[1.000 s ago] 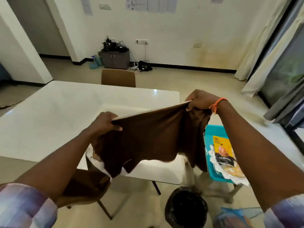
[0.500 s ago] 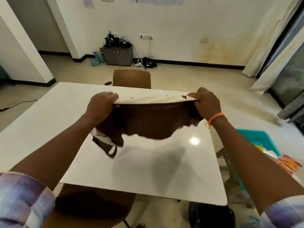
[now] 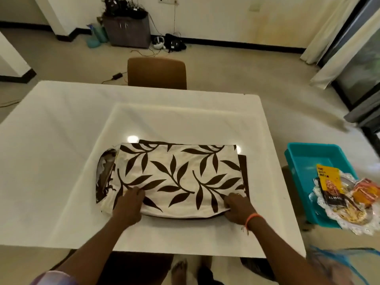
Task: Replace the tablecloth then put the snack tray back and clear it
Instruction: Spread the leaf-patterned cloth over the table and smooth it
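A white tabletop fills the middle of a room with a pale tiled floor. A brown chair stands at its far edge, and beyond that a small dark cabinet sits against the white wall with cables around it. Curtains hang at the right.

A folded tablecloth, cream with dark brown leaves, lies flat on the tabletop near the person's side, with brown layers showing at its left and right ends. The left hand rests on its near left corner with fingers curled into the fabric, gripping the edge. The right hand, with an orange band at the wrist, pinches the near right corner the same way.

To the right of the tabletop, apart from it, stands a teal tub. A lacy snack tray lies over its near right corner, holding a yellow and black packet, an orange wrapper and some loose snacks.
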